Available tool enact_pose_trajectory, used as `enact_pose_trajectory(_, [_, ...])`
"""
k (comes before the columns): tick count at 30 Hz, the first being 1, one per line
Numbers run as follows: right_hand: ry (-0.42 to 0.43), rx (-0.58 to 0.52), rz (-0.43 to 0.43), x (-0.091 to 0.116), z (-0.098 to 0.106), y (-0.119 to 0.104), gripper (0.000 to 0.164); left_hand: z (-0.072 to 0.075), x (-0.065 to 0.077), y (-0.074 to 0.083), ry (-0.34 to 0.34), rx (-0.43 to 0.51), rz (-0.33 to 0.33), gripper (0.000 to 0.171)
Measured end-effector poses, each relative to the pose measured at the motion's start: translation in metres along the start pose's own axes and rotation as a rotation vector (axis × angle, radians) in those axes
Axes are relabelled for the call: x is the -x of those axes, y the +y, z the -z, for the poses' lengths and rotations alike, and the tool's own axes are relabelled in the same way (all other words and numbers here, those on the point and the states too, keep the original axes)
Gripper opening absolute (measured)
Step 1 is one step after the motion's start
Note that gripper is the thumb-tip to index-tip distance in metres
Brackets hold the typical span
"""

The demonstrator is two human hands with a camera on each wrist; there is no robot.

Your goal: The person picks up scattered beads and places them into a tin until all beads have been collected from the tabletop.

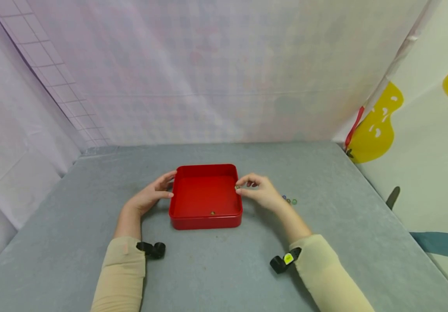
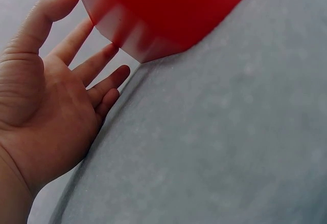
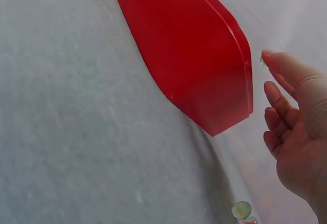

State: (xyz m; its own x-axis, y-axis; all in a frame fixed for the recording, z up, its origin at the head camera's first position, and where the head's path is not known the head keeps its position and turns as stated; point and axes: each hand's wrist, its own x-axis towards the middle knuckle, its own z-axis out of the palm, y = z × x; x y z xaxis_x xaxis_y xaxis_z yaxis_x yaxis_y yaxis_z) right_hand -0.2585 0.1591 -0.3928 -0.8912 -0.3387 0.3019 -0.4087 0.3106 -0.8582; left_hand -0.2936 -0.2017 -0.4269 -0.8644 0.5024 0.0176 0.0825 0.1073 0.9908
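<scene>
Long beige sleeves, plain cloth, creased. Left sleeve [image 1: 121,277] at lower left of frame, small pinkish patch [image 1: 126,248] near the cuff. Right sleeve [image 1: 330,273] at lower right, slightly paler. Left wrist unit [image 1: 158,250]: black, rounded, at the cuff. Right wrist unit [image 1: 278,264]: also black, bright yellow marking [image 1: 288,258] on it.

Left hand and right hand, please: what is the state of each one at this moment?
Left hand: open, touching the left side of the square red box.
Right hand: closed, pinching a small glass marble.
</scene>
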Motion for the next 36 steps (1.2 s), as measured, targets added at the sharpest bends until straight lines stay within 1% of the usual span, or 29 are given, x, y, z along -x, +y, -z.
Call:
enact_pose_trajectory(5, [-0.018,-0.002,-0.008,0.005,-0.003,-0.027,0.016,0.000,0.000,-0.001,0.003,0.000,0.004,0.070])
enact_pose_trajectory(6, [-0.018,-0.007,-0.005,0.005,-0.004,-0.028,0.016,0.000,-0.001,-0.001,0.004,0.001,0.004,0.070])
enact_pose_trajectory(14, [-0.026,-0.009,-0.021,0.005,-0.010,-0.026,0.017,0.000,-0.001,-0.001,0.005,0.007,0.005,0.071])
enact_pose_trajectory(25, [-0.023,-0.001,-0.004,0.005,-0.013,-0.021,0.018,-0.001,0.000,0.002,0.005,0.011,0.007,0.071])
enact_pose_trajectory(29, [-0.023,0.004,-0.010,0.005,-0.013,-0.021,0.017,0.000,0.000,0.002,0.006,0.011,0.011,0.071])
enact_pose_trajectory(36, [-0.025,0.011,-0.013,0.005,-0.013,-0.021,0.022,0.000,-0.001,0.000,0.007,0.007,0.011,0.070])
